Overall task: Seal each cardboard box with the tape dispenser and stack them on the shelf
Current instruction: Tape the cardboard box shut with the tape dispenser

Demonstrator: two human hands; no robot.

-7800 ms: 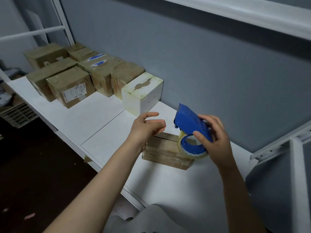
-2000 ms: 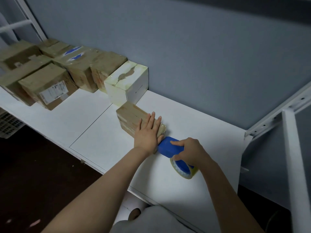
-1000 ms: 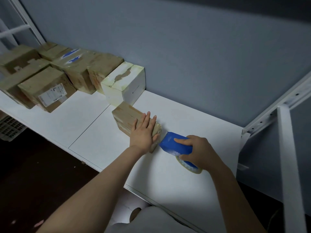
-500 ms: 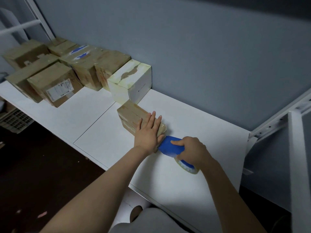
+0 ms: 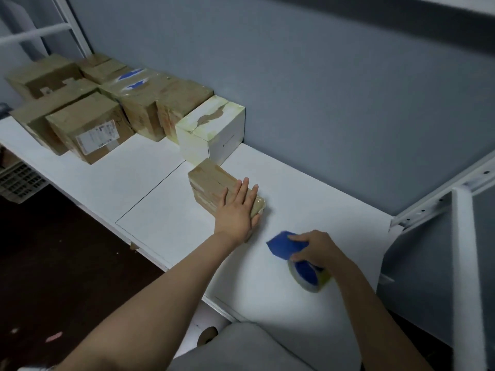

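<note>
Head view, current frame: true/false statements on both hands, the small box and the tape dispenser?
1. The left hand lies flat, fingers straight, on the small cardboard box. True.
2. The right hand grips the tape dispenser. True.
3. The tape dispenser is pressed against the small cardboard box. False: it is apart from it, to the right, with bare shelf showing between them.
4. The small cardboard box is stacked on top of the white box. False: it lies on the shelf, in front of the white box.
</note>
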